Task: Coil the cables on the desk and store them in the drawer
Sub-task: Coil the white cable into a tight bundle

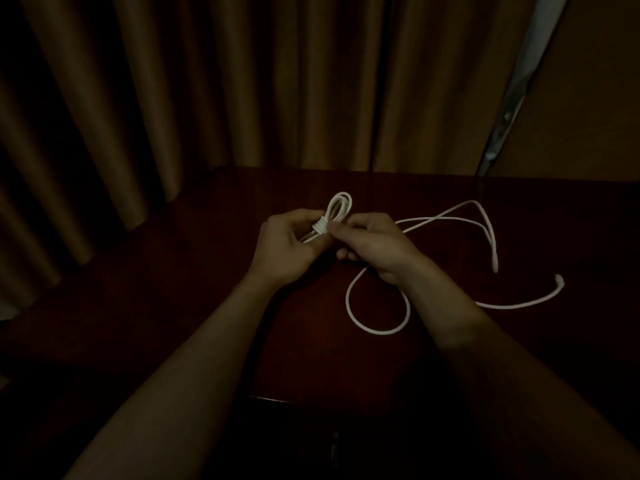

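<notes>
Above the middle of the dark reddish wooden desk point(207, 306), both hands meet around a coiled cable point(337, 209). It is thin and white, folded into a narrow bundle of several long loops. A few tight turns of the same cord are wound crosswise round its waist like a collar. The rounded loop end sticks up and away from the person, clear of the fingers, while the lower part runs down into the left palm.

The left hand point(284, 247) has its fingers curled round that lower part, thumb on top. The right hand point(374, 247) comes in from the other side, with thumb and fingertips pinched against the bundle right at the wound collar. Its other fingers are folded under.

A loose cable point(347, 303) lies flat on the desk to the right — also white, a little thicker in look, uncoiled. It makes one round loop just beside and below the right wrist. From there, long strands sweep out to the right and bend back at a sharp corner. Two free ends lie well apart from the hands, each with a small plug-like tip. Part of it passes under the right hand, so whether it joins the held bundle cannot be told.

Brown pleated curtains point(207, 81) hang behind the desk — a pale strip point(530, 64) shows at the upper right.
</notes>
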